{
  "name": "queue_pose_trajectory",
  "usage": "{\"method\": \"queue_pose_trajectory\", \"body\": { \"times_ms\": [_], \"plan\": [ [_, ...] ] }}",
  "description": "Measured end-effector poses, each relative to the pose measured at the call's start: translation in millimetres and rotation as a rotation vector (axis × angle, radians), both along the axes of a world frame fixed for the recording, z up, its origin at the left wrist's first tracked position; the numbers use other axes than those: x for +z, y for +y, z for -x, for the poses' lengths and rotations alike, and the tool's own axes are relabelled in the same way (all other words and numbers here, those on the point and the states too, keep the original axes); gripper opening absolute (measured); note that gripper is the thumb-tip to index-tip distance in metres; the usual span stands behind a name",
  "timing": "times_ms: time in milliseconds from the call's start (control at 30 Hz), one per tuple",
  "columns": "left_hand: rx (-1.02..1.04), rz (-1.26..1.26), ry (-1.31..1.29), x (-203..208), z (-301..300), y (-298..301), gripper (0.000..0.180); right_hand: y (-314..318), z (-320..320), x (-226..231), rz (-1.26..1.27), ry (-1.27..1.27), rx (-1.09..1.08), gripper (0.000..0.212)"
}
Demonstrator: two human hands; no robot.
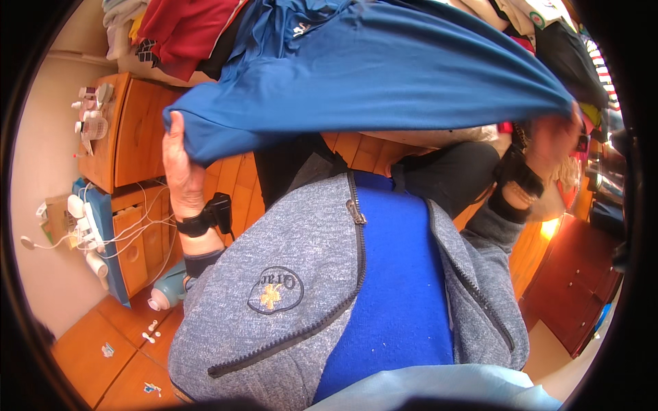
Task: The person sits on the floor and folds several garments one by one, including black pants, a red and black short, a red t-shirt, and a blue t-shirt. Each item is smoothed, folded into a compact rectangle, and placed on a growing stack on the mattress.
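Note:
A blue garment (384,82) of smooth, stretchy-looking cloth is spread wide in front of me, a small white mark near its upper left. My left hand (184,168) grips its left corner, thumb on top and the fingers hidden behind the cloth. At the opposite corner my right hand (550,140) is closed on the fabric, slightly blurred. Between the hands the lower edge hangs nearly straight above my lap. Both wrists carry black straps, and a small black box (219,212) sits on the left one.
Piled clothes lie beyond, including a red garment (181,34) and a black one (565,55). On the left stand a wooden cabinet (140,137), tangled white cables and a pale blue bottle (168,288). A dark red chest (572,274) is at right. Small scraps dot the wooden floor.

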State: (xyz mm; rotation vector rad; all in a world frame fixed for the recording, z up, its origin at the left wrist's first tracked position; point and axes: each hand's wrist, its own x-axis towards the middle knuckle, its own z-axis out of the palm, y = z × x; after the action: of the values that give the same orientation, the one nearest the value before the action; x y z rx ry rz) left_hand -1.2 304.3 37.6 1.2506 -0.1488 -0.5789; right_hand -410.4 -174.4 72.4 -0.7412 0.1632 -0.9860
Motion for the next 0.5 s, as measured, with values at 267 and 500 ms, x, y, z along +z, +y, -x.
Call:
{"method": "queue_pose_trajectory", "body": {
  "times_ms": [267,500],
  "plan": [
    [-0.013,0.280,0.217,43.3,0.2,21.4,0.052,37.7,99.6,45.6,0.163,-0.125,-0.155,0.038],
    [0.047,-0.455,-0.956,17.3,-13.6,40.0,0.083,55.2,118.6,42.4,0.190,0.064,-0.159,0.035]
  ]
}}
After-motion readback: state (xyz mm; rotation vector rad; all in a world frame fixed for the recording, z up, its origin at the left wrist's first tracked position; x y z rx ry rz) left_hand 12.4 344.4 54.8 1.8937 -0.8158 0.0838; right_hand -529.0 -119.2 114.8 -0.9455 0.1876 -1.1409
